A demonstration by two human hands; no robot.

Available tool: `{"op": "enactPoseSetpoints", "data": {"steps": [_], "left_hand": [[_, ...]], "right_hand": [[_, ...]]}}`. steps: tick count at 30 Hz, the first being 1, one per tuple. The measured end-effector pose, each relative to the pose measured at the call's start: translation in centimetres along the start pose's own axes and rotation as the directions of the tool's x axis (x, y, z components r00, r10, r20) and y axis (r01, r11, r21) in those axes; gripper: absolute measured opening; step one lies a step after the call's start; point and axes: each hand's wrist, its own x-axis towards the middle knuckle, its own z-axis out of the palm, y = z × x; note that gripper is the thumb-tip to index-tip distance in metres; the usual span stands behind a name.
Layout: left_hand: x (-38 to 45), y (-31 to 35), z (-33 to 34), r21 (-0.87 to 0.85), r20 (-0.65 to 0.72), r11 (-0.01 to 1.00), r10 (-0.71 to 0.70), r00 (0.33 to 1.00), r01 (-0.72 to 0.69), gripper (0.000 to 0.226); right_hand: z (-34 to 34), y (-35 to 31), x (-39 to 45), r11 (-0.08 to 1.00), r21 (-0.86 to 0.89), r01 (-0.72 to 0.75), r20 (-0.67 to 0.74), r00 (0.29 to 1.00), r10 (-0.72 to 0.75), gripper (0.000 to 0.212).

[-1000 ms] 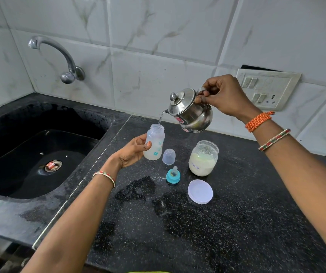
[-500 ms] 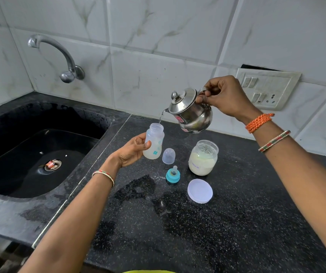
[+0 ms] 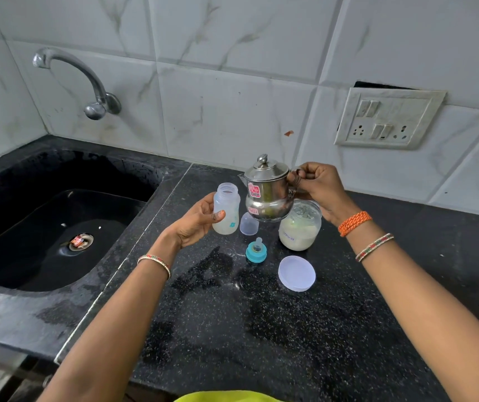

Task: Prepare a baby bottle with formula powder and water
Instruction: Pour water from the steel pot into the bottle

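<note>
The steel kettle [image 3: 267, 192] carries two red-and-pink stickers, one on its shoulder and a smaller one lower on its belly; both hold print too small and blurred to read. The powder jar [image 3: 299, 232] bears faint blue handwriting low on its wall, seemingly ending in "ia", but the word cannot be made out. The bottle [image 3: 226, 211] shows a small teal mark near its base, not legible as text

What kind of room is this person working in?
Most likely a home kitchen: a black stone counter with a built-in sink, a wall tap over it, tiled walls and a switch and socket plate.
</note>
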Motion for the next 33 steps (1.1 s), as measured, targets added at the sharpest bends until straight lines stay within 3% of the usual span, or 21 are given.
{"op": "enactPoseSetpoints", "data": {"steps": [4, 10, 14, 17, 20, 23, 28, 33], "left_hand": [[-0.6, -2.4, 0.1, 0.052, -0.002, 0.996, -0.067, 0.998, 0.067, 0.096], [-1.3, -4.2, 0.0, 0.101, 0.027, 0.98, -0.177, 0.984, 0.173, 0.065], [-0.9, -3.1, -0.6, 0.131, 0.097, 0.967, -0.234, 0.967, 0.221, 0.07], [0.8, 0.5, -1.4, 0.212, 0.065, 0.964, -0.175, 0.982, 0.158, 0.073], [4.2, 4.6, -1.3, 0.306, -0.021, 0.949, -0.07, 0.997, 0.074, 0.057], [8.2, 6.6, 0.1, 0.41, -0.024, 0.909, -0.069, 0.997, 0.073, 0.044], [14.1, 6.4, 1.4, 0.355, -0.087, 0.935, 0.057, 0.995, -0.022, 0.041], [18.9, 4.7, -0.3, 0.392, -0.162, 0.92, 0.064, 0.985, 0.005, 0.042]], "right_hand": [[-0.2, 1.8, -0.5, 0.993, 0.098, -0.065, -0.035, 0.997, 0.068, 0.026], [-0.4, 2.9, -0.1, 0.994, 0.098, -0.056, -0.069, 0.996, 0.063, 0.025], [-0.8, 3.7, 0.6, 0.992, 0.115, -0.051, -0.091, 0.994, 0.062, 0.029], [-0.9, 3.9, 1.4, 0.993, 0.11, -0.041, -0.093, 0.994, 0.051, 0.029], [-1.1, 4.0, 2.8, 0.994, 0.105, -0.021, -0.097, 0.995, 0.031, 0.028], [-1.1, 4.0, 4.8, 0.995, 0.102, -0.014, -0.114, 0.993, 0.026, 0.029], [-1.6, 5.5, 8.9, 0.994, 0.098, -0.043, -0.138, 0.989, 0.057, 0.032], [-2.8, 8.7, 13.8, 0.994, -0.006, -0.109, -0.084, 0.991, 0.108, 0.029]]}}
